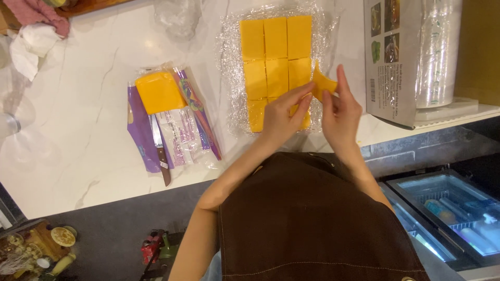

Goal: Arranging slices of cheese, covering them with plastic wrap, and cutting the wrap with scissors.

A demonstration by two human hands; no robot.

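Note:
Both hands pinch one orange cheese slice (324,82) above the near right corner of a sheet of plastic wrap (229,62). My left hand (284,114) grips the slice's lower left part. My right hand (341,112) holds its right edge between thumb and fingers. Several square orange cheese slices (276,57) lie in rows on the wrap. My left hand covers part of the nearest row.
A block of orange cheese (159,92) rests on its opened purple wrapper (179,130), with a knife (161,151) across it. A plastic-wrap roll in its box (411,57) stands at the right. Cloths (31,31) lie far left. The white marble counter (78,119) ends near me.

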